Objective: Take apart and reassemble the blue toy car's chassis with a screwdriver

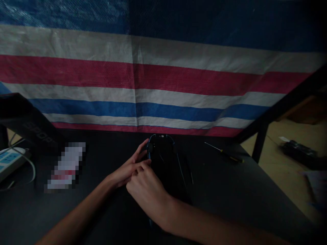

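A black device with blue edges [166,160] lies lengthwise in the middle of the dark table [230,197]. My left hand [129,168] rests against its left side, fingers curled onto its edge near the far end. My right hand [148,192] crosses over the device's near part, fingers bent and pinched together at the left edge beside my left fingers. What the right fingers pinch is too small and dark to make out.
A thin screwdriver [224,153] lies to the right of the device. A blurred-out white item [66,165] lies at left, a black bag [28,122] and a power strip [10,161] at far left. A striped tarp [153,78] hangs behind. The floor is at right.
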Available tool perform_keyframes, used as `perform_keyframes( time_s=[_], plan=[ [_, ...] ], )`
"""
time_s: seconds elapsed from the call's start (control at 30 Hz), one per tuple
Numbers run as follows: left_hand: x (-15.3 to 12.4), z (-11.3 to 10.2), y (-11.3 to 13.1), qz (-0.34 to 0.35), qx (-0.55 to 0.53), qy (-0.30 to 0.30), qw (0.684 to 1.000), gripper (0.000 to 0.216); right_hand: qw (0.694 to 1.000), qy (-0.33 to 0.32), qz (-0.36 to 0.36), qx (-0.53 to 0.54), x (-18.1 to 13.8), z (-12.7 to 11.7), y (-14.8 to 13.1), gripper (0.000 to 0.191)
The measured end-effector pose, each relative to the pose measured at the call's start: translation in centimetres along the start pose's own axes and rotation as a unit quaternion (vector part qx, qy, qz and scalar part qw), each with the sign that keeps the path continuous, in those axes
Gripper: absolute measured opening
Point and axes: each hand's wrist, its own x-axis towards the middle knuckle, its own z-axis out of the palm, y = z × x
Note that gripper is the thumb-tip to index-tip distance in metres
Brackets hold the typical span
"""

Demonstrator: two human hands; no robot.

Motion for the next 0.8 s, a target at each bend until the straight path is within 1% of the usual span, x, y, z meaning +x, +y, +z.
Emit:
perform_keyframes(
  time_s=[0.2,0.33,0.5,0.63,0.8],
  plan=[
    [0.3,-0.8,-0.6,0.019,0.020,-0.004,1.000,0.092,0.999,-0.019,-0.026,-0.020,0.4,-0.5,-0.3,0.025],
    [0.5,-1.1,-0.7,0.021,0.020,-0.006,1.000,0.090,0.999,-0.003,-0.022,-0.045,0.5,-0.1,-0.7,0.028],
    [0.3,-0.8,-0.4,0.016,0.017,-0.001,1.000,0.091,1.000,0.009,-0.004,0.024,0.3,0.2,-0.5,0.024],
    [0.2,-0.2,-0.1,0.005,0.024,0.018,1.000,0.092,0.998,0.017,0.030,0.059,0.0,0.4,0.6,0.020],
    [0.4,0.4,-0.1,-0.008,-0.008,0.042,0.999,0.096,0.994,0.023,0.061,0.089,-0.4,1.1,1.6,0.020]
  ],
)
